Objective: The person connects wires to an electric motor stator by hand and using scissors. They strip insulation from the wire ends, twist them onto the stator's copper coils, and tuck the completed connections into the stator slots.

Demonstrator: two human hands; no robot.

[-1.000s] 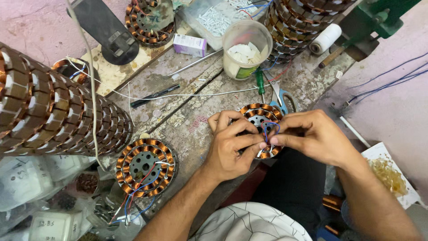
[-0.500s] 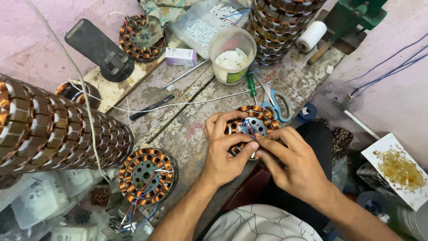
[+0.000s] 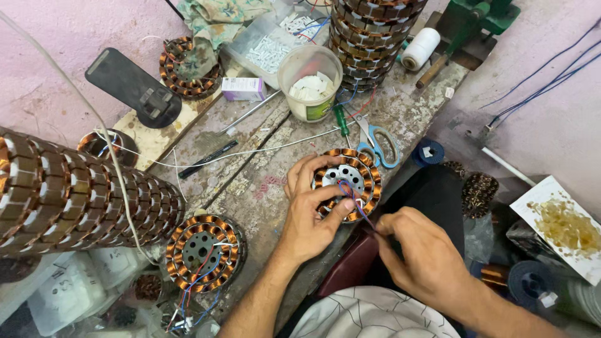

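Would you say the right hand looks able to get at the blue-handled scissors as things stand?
Probably yes. The scissors lie uncovered on the bench just beyond the copper-wound stator, but the right hand is pinching its wires and would have to let go first.

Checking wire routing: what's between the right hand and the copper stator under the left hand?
Head view: a short run of blue and red wires, pinched by the right hand, leads up to the stator that the left hand holds. Nothing else lies there.

Scissors (image 3: 380, 143) and tub (image 3: 310, 82) beyond stator (image 3: 348, 183)
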